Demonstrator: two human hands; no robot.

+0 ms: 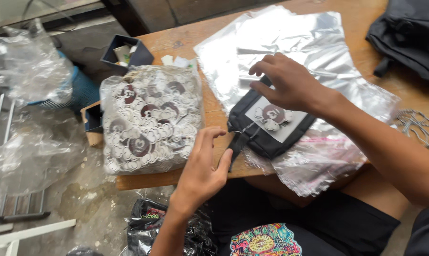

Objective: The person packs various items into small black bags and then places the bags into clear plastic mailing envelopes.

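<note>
Right hand (290, 85) curled, pressing black pouch (269, 125) flat; left hand (202, 166) pinches its strap (238, 144); slick plastic bags (290, 42) underneath could let pouch slide off table edge (143, 181)

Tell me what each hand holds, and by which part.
Left hand pinches the black strap of the small black pouch; right hand presses the pouch's top edge, not clearly gripping.
</note>
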